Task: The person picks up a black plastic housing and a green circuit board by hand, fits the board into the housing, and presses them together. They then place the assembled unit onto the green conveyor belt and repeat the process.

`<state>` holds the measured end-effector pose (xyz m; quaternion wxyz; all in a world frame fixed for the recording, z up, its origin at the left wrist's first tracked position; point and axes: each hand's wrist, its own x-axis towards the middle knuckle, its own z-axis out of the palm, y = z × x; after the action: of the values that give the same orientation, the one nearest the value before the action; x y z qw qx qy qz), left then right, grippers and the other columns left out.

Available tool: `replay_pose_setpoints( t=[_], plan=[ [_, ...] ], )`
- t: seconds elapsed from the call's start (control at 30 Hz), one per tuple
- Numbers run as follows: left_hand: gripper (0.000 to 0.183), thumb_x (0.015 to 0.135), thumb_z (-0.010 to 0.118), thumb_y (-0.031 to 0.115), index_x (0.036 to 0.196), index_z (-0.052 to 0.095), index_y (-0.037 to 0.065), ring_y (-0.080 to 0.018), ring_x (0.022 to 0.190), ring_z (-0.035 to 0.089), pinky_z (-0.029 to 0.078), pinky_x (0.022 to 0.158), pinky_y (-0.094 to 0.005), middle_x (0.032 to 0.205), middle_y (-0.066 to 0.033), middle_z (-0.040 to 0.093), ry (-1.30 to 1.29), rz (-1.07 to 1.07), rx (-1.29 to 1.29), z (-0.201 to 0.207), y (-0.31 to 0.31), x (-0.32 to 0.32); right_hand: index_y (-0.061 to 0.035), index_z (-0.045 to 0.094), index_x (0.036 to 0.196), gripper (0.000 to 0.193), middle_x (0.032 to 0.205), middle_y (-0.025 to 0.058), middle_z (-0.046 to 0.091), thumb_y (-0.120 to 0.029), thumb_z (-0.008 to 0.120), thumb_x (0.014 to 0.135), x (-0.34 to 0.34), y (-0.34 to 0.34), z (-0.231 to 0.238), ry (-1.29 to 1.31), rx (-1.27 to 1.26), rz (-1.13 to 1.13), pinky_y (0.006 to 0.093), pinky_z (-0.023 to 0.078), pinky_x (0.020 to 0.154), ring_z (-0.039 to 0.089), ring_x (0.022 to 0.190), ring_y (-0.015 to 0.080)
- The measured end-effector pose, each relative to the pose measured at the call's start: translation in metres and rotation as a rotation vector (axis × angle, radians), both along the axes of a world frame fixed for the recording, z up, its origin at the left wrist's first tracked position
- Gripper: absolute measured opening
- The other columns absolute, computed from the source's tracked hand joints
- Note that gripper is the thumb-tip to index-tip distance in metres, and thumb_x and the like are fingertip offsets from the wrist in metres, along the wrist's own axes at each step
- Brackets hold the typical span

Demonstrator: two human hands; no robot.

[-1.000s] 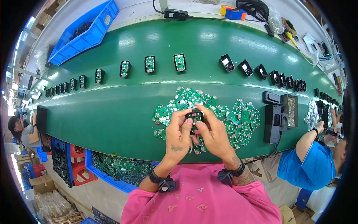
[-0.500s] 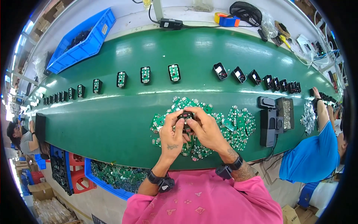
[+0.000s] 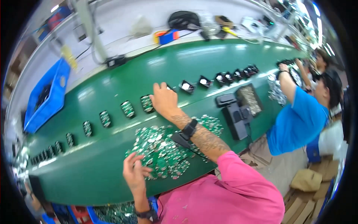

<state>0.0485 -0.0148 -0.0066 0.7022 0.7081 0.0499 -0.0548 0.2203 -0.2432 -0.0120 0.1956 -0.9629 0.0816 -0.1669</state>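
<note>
My right hand is stretched over the row of cases on the green bench, fingers curled down around a small black case. The hand hides most of this case; only an edge shows beside the fingers. Left of it stands a black case with a green circuit board in it. To its right is an open black case with a white patch inside. My left hand hovers, open, at the near left side of a pile of loose circuit boards. Nothing shows between its fingers.
More board-filled cases run leftward, and open cases rightward. A dark grey device stands beside a box of small metal parts. A blue crate sits far left. A person in a blue shirt works at the right.
My hands have parted. The right has gone from over the pile out to the row with the black case; the left has dropped back empty. The view has turned right and tilted.
</note>
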Motion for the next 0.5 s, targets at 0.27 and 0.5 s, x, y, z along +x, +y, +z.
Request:
replay_pose_setpoints(
  t=[0.27, 0.5],
  plan=[
    [0.055, 0.09, 0.06, 0.001, 0.14, 0.039, -0.002, -0.0177, 0.07, 0.068, 0.053, 0.057, -0.0244, 0.126, -0.0172, 0.057, -0.122, -0.042, 0.1, 0.017, -0.018, 0.0, 0.0016, 0.063, 0.094, 0.034, 0.083, 0.0192, 0.07, -0.028, 0.072, 0.079, -0.008, -0.022, 0.006, 0.062, -0.05, -0.015, 0.0448, 0.057, 0.067, 0.07, 0.078, 0.0381],
    [0.075, 0.074, 0.077, 0.001, 0.142, 0.045, 0.003, -0.0258, 0.102, 0.065, 0.06, 0.072, -0.0292, 0.152, -0.019, 0.028, -0.313, -0.322, 0.342, 0.031, -0.006, 0.004, 0.0025, 0.063, 0.097, 0.042, 0.083, 0.021, 0.068, -0.036, 0.071, 0.082, -0.165, 0.062, 0.066, 0.272, 0.463, 0.343, 0.047, 0.054, 0.067, 0.067, 0.074, 0.039]
  ],
)
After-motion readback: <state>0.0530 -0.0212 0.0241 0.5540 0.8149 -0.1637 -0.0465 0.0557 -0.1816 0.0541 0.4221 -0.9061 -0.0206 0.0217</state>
